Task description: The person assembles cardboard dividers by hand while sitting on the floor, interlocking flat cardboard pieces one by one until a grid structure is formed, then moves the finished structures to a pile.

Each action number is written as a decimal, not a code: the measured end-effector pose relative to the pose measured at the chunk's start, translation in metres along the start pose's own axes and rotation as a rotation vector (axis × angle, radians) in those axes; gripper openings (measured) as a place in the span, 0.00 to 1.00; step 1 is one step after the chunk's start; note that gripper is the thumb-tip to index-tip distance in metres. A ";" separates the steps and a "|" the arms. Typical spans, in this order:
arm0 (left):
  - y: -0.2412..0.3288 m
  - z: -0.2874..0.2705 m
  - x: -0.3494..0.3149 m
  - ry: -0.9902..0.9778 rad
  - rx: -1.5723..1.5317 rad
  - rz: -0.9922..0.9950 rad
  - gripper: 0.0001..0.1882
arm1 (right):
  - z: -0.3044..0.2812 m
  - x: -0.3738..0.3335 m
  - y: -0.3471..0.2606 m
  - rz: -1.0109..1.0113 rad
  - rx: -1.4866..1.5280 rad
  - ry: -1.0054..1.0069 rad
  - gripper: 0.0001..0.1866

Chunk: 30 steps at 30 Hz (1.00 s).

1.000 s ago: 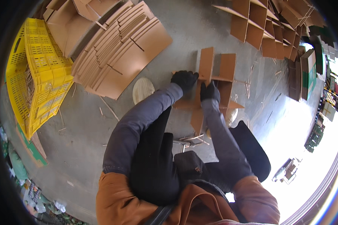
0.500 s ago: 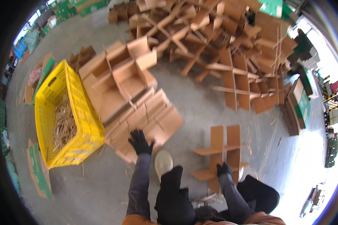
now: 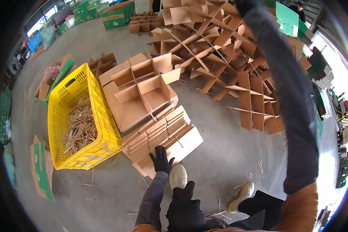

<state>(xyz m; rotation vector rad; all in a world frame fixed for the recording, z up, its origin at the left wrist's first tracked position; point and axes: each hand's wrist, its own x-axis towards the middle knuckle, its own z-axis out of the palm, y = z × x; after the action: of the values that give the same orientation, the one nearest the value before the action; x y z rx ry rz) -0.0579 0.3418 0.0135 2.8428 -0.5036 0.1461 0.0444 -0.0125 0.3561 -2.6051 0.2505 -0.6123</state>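
My left hand [image 3: 161,159], in a black glove, lies with spread fingers on the near edge of a fanned stack of slotted cardboard strips [image 3: 164,133]. My right hand [image 3: 245,5], dark-gloved too, is stretched far out at the top edge, over a heap of cardboard box dividers [image 3: 205,42]. It is blurred and partly cut off, so its fingers do not show. Beyond the strips, an assembled cardboard divider [image 3: 143,79] rests on flat cardboard. My right sleeve covers part of the heap's right side.
On the left stands a yellow plastic crate [image 3: 110,133] with thin cardboard scraps in it. A green-and-brown flattened carton [image 3: 41,170] lies nearer. Loose scrap strips [image 3: 216,213] lie by my shoes. Green cartons [image 3: 118,16] and another person [image 3: 155,5] are at the back.
My right hand has swung from the lower right up to the heap. The crossed divider it was on is gone from the floor there. My left hand stays on the strips.
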 end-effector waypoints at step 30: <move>0.027 -0.012 0.063 -0.262 -0.384 0.115 0.17 | 0.288 -0.346 0.058 1.779 1.307 -0.469 0.34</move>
<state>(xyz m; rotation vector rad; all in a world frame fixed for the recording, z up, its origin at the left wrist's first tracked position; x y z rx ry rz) -0.0089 0.2998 0.0399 2.4664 -0.6677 -0.2776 -0.1338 0.1409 -0.0321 -0.5720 1.2021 0.4238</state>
